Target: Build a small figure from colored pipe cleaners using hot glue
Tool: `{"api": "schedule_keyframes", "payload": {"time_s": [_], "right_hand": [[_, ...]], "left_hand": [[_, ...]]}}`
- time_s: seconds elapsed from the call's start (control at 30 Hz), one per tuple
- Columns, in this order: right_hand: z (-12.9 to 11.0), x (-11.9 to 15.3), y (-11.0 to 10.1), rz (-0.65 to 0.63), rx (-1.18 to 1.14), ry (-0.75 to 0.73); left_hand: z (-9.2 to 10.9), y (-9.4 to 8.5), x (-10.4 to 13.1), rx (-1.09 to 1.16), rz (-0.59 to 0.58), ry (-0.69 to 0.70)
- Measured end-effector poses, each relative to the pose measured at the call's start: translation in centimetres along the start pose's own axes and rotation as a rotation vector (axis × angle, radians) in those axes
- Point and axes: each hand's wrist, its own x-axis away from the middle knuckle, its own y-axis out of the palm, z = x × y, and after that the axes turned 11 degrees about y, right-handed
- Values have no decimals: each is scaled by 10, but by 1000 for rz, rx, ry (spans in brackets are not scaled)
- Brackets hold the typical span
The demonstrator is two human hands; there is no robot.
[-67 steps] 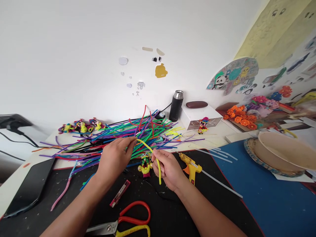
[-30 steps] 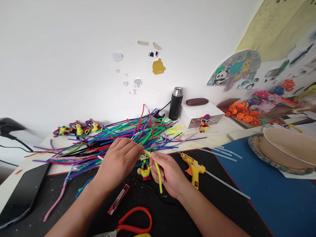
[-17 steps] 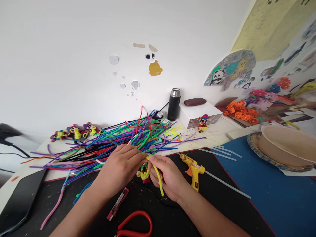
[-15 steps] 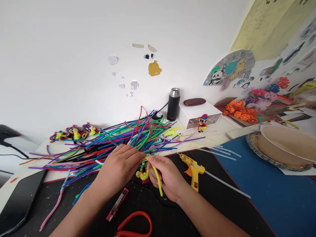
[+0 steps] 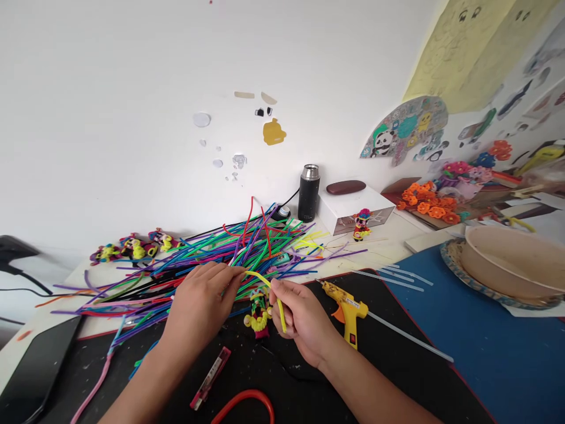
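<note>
A yellow pipe cleaner (image 5: 259, 276) stretches in a bent line between my two hands. My left hand (image 5: 199, 303) is closed, pinching its left end between thumb and fingers. Farther along, my right hand (image 5: 296, 315) grips it between thumb and forefinger, and a short tail hangs below the thumb. Between the hands stands a small pipe-cleaner figure (image 5: 258, 315) with a green face and a yellow ruffle; my right fingers are close beside it, and whether they touch it I cannot tell.
Behind my hands lies a heap of coloured pipe cleaners (image 5: 247, 241). A yellow glue gun (image 5: 351, 309) rests on the black mat at the right. Red-handled scissors (image 5: 247, 401) and a pink-edged box cutter (image 5: 210, 378) lie in front. A black bottle (image 5: 309, 194) stands by the wall.
My left hand has moved left, away from the right, so more of the yellow pipe cleaner shows between them. The figure is less covered now. The camera view has shifted slightly.
</note>
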Motion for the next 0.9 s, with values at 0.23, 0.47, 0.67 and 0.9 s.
{"api": "schedule_keyframes", "payload": {"time_s": [0.23, 0.47, 0.67, 0.9], "right_hand": [[1, 1, 0, -3, 1, -1], [1, 0, -1, 3, -26, -10], [-1, 1, -1, -11, -61, 4], [-2, 3, 2, -44, -53, 24]], "left_hand": [[-6, 2, 5, 1, 22, -195], [-10, -2, 5, -117, -10, -278], [-21, -9, 7, -207, -15, -301], [-25, -8, 7, -238, -26, -377]]}}
